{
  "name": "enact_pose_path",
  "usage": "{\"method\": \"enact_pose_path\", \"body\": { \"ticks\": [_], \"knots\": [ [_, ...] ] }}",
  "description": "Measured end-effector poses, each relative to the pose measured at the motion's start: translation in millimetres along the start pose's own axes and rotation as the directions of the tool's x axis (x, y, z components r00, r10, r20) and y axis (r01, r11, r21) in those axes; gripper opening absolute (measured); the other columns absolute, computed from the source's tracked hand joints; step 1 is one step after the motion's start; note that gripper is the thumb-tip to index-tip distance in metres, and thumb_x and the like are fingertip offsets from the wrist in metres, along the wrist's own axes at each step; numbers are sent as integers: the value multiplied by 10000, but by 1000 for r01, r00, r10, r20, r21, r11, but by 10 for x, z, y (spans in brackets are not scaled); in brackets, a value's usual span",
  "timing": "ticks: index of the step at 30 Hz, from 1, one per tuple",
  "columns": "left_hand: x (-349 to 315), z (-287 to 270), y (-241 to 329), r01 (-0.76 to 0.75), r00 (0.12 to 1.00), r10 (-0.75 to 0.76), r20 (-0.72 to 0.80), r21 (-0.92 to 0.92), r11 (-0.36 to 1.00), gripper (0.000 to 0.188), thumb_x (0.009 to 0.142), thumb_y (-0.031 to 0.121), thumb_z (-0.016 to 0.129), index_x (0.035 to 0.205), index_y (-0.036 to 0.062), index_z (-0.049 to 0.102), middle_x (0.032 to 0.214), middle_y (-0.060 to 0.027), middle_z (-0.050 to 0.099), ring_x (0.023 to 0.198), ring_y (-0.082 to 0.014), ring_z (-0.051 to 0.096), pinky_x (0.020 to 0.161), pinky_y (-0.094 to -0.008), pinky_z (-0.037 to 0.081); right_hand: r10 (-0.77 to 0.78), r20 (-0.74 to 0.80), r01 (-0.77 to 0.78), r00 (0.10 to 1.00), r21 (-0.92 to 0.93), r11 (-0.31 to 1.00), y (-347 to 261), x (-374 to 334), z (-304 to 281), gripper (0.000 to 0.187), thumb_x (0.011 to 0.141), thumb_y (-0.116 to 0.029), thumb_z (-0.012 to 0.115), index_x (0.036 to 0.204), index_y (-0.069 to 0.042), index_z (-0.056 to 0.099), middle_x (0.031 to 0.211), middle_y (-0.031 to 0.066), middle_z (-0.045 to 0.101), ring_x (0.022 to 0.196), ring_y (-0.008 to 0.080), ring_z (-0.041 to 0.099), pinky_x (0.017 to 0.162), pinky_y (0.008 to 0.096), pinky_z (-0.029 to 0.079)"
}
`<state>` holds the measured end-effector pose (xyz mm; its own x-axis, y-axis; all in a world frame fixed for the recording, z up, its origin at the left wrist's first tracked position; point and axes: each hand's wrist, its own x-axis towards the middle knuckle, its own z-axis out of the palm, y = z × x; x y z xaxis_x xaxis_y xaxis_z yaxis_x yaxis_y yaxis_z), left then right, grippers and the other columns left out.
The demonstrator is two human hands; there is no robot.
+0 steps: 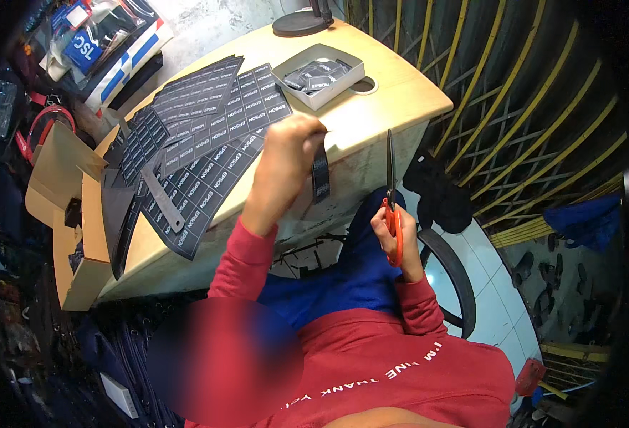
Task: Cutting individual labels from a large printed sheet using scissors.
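My left hand (289,153) is raised over the table's front edge, its fingers pinched on a narrow black printed strip (320,175) that hangs down past the edge. To the right of it, in front of the table, my right hand (402,239) grips scissors (391,167) by their orange handles. The dark blades point upward, close together and apart from the strip. Several black sheets printed with white grids (211,153) overlap on the left side of the table. Beyond my left hand, a shallow pale box (343,87) holds a pile of small black printed pieces.
A metal ruler (161,198) lies across the sheets on the wooden table (407,93). At the left stands an open cardboard box (86,246). A dark lamp base (302,23) sits at the back. Yellow-and-black folding bars (521,107) line the right, above a dark cloth (439,192).
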<state>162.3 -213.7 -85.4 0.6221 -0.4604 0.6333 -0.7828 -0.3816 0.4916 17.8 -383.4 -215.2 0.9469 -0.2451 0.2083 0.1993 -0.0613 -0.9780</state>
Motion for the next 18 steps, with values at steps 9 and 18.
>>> {"method": "enact_pose_path", "body": {
  "ticks": [9,18],
  "knots": [
    [973,-76,-671,54,998,-44,-45,234,971,405,755,92,712,1151,98,623,713,-136,614,545,-202,555,586,-320,481,36,19,-36,999,-13,999,-101,-28,26,224,830,-192,681,766,-46,524,565,-69,405,514,13,354,464,191,288],
    [94,-523,-29,206,971,-235,-35,-365,908,493,718,41,757,1169,60,558,1004,-60,619,613,-4,480,511,-166,414,-28,18,27,999,76,997,-125,-71,1,297,820,-302,686,813,-44,539,623,-55,444,559,26,406,493,186,322]
  ]
}}
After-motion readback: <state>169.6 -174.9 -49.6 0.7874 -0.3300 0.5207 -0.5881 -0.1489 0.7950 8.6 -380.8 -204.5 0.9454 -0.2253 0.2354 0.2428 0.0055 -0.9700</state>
